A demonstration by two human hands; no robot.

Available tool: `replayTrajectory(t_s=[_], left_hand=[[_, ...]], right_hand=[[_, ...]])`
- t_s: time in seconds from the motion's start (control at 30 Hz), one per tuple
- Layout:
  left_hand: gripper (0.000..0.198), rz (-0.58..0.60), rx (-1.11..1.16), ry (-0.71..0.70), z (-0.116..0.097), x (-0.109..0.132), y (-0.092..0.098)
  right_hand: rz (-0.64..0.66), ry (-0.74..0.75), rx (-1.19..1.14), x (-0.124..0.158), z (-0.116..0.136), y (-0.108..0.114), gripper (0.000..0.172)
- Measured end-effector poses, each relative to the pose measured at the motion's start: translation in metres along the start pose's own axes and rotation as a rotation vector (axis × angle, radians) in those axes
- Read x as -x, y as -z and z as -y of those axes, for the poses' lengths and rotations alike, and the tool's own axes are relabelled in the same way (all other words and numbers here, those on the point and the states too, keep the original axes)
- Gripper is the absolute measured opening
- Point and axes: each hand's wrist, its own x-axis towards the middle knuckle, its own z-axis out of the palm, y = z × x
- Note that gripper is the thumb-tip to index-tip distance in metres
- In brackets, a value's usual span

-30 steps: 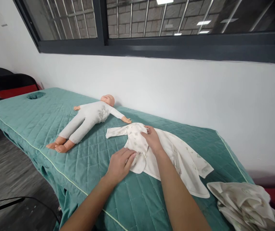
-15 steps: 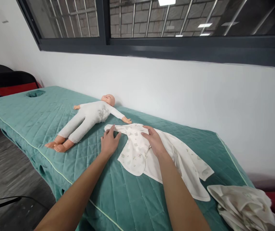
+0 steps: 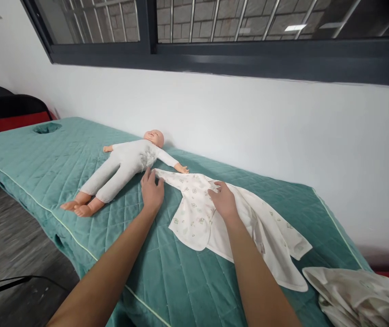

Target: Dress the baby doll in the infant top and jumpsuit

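A white baby shirt (image 3: pixel 194 211) with a small print lies spread on the green quilted cover (image 3: pixel 187 281). My left hand (image 3: pixel 152 190) is at the end of its outstretched left-side sleeve, fingertips closed on the cuff. My right hand (image 3: pixel 224 200) has its fingers bent on the shirt's upper front, pinching the cloth near the neckline. Part of the shirt is hidden under my right hand and forearm. Beyond my left hand a baby doll (image 3: pixel 126 156) in a white cloth body lies on its back, one arm stretched toward the shirt's sleeve.
A crumpled off-white cloth (image 3: pixel 358 295) lies at the bed's near right corner. The wall (image 3: pixel 266 127) and a barred window (image 3: pixel 208 22) run along the far side. A face hole (image 3: pixel 47 128) shows at the left end, near black and red chairs (image 3: pixel 13 113).
The sleeve by my left hand is drawn out straighter to the left. My right hand has shifted slightly right over the shirt. The doll has stayed put while the view tilted slightly down.
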Motion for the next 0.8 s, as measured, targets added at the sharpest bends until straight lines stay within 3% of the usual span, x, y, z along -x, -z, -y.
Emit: replayTrajectory(t_s=[0.07,0.13,0.23,0.3,0.4,0.6,0.8], left_hand=[[0.047,-0.014,-0.086,-0.052,-0.004,0.003,0.0],[0.047,0.045,-0.13,-0.18,-0.011,0.007,0.001],[0.042,0.289,-0.139,-0.439,-0.022,0.014,0.003],[0.039,0.424,-0.138,-0.535,-0.027,0.018,0.004],[0.037,0.487,-0.151,-0.523,-0.03,0.021,0.004],[0.035,0.464,-0.218,-0.404,-0.028,0.02,0.0],[0.03,0.488,-0.204,-0.365,-0.025,0.019,-0.001]], right_hand=[[-0.015,-0.017,0.049,0.002,0.002,0.0,0.04],[-0.004,-0.025,0.067,0.004,0.003,0.0,0.04],[0.036,-0.012,0.032,0.004,0.003,-0.003,0.039],[0.065,-0.001,-0.032,0.001,0.001,-0.005,0.039],[0.109,-0.026,-0.175,-0.004,-0.001,-0.007,0.04],[0.2,-0.122,-0.555,-0.008,0.001,-0.005,0.046],[0.309,-0.118,-0.877,-0.007,0.006,-0.008,0.051]])
